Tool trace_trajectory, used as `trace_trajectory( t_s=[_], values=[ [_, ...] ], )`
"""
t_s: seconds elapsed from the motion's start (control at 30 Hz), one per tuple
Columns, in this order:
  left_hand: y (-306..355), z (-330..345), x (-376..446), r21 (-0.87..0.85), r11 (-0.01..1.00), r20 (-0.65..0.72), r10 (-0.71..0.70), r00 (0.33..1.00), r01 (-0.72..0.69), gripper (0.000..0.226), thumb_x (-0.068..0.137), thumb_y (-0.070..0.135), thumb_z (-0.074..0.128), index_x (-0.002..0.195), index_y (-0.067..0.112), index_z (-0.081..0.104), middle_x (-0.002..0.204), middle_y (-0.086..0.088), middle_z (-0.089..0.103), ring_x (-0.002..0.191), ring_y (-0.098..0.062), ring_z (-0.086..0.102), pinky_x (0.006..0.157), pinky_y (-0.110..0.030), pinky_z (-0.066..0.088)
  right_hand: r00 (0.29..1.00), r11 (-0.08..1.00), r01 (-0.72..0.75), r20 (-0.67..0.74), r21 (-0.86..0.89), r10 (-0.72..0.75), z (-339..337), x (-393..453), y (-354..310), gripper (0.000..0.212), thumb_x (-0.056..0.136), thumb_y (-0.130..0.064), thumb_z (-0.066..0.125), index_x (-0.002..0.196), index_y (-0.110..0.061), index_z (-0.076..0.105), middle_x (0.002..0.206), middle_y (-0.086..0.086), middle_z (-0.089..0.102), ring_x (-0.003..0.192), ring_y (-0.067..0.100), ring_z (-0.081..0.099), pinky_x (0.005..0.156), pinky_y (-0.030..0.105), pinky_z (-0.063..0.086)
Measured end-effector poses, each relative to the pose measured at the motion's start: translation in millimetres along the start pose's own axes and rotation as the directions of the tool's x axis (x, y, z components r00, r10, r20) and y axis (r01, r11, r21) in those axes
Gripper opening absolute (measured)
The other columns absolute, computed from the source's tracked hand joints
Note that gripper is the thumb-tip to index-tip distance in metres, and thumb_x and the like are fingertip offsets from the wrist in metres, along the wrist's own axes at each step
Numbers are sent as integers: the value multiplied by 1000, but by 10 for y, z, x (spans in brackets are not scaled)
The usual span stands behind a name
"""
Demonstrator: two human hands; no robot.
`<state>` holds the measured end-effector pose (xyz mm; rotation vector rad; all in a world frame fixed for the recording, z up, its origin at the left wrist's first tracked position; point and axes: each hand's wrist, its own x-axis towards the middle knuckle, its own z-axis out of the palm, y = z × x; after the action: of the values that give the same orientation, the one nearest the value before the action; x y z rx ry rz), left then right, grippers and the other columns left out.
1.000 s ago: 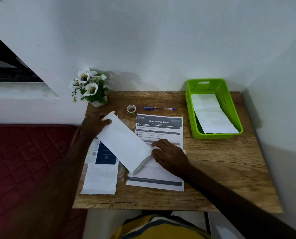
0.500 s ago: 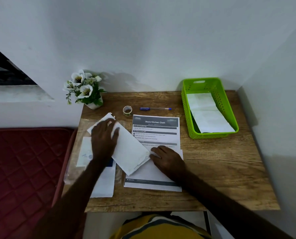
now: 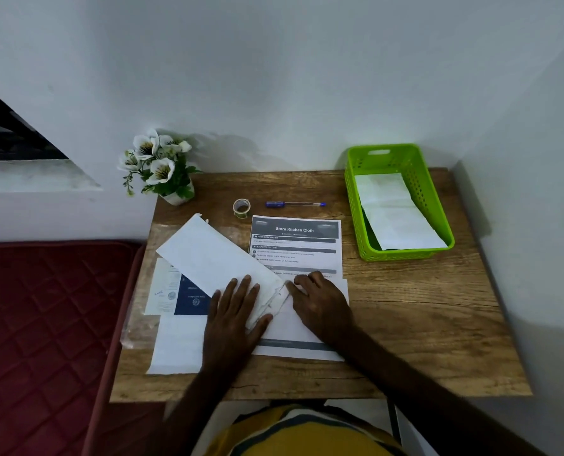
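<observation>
The folded white cloth (image 3: 215,258) lies slantwise on the desk (image 3: 422,324). Its far end is near the tape roll (image 3: 241,208), and its near end overlaps the printed sheet headed "Store Kitchen Cloth" (image 3: 297,245).

The left grip (image 3: 236,319) was spread over the far half of the cloth 0.5 s ago and held its far corner 1 s ago. It has now slid down to the near end, where it lies flat and open, fingers straight, pressing the cloth down.

The right grip (image 3: 323,304) has barely shifted. It rests on the sheet with fingers loosely extended, closed on nothing, their tips touching the cloth's layered near edge. The cloth's far half is now uncovered.

At the back right, the green basket (image 3: 402,254) holds another folded cloth (image 3: 392,212), as before.
</observation>
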<state>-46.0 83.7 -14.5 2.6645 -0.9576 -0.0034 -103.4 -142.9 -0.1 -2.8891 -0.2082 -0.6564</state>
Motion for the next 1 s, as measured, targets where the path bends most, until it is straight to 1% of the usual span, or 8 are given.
trace_trajectory(
  t_s=[0.1, 0.2, 0.37, 0.5, 0.6, 0.77, 0.87, 1.0],
  values=[
    [-7, -2, 11, 1, 1000, 26, -1, 1000, 1, 68, 102, 63, 38, 157, 24, 38, 169, -1, 24, 157, -24, 20, 125, -55, 22, 968, 967, -253, -4, 24, 253, -120, -26, -40, 29, 86, -14, 68, 114, -8, 74, 106, 6, 70, 95, 27, 62, 66, 35, 55],
    [-11, -8, 9, 16, 1000, 58, -3, 998, 2, 68, 102, 64, 34, 160, 28, 32, 171, 0, 17, 158, -23, 15, 125, -55, 19, 853, 853, -521, -17, 40, 522, -279, -99, -22, 29, 84, -18, 73, 113, -13, 74, 106, 2, 69, 99, 24, 57, 61, 32, 54],
    [1, -26, -1, 22, 1000, 84, -8, 996, 6, 67, 103, 62, 33, 161, 30, 28, 172, 1, 14, 158, -23, 12, 125, -55, 19, 624, 615, -781, 98, 109, 775, -426, -307, 82, 40, 84, -37, 76, 120, -21, 70, 114, -2, 65, 107, 20, 54, 71, 30, 48],
    [-11, -23, 14, 25, 999, 120, -26, 992, 24, 68, 102, 64, 31, 162, 32, 24, 172, 2, 10, 159, -22, 10, 126, -55, 17, 572, 517, -819, 286, 248, 769, -489, -386, 210, 65, 73, -48, 84, 129, -26, 60, 123, -3, 59, 116, 18, 54, 86, 38, 52],
    [-12, -22, 23, 29, 999, 140, -30, 990, 26, 68, 102, 64, 32, 162, 33, 23, 172, 3, 8, 159, -22, 9, 126, -55, 17, 555, 494, -832, 385, 252, 738, -518, -357, 311, 80, 66, -53, 88, 134, -29, 55, 127, -4, 53, 118, 17, 52, 91, 39, 52],
    [6, -46, 20, 30, 999, 144, -34, 989, 30, 68, 102, 64, 30, 162, 32, 25, 172, 2, 10, 159, -23, 11, 126, -55, 18, 576, 526, -814, 463, 247, 674, -515, -270, 427, 85, 57, -55, 91, 132, -34, 56, 123, -6, 51, 113, 17, 54, 89, 39, 53],
    [15, -56, 10, 30, 999, 146, -32, 989, 28, 68, 102, 64, 29, 162, 31, 25, 172, 2, 11, 158, -23, 12, 125, -56, 19, 586, 572, -796, 490, 199, 645, -521, -229, 433, 84, 57, -54, 92, 129, -32, 56, 126, -5, 51, 116, 18, 52, 91, 39, 51],
    [24, -58, 6, 31, 999, 146, -35, 989, 31, 68, 102, 65, 27, 161, 31, 26, 172, 1, 11, 158, -24, 12, 125, -56, 18, 573, 570, -800, 515, 185, 637, -541, -189, 447, 77, 55, -52, 93, 120, -30, 58, 125, -6, 50, 115, 17, 51, 89, 36, 50]
  ],
)
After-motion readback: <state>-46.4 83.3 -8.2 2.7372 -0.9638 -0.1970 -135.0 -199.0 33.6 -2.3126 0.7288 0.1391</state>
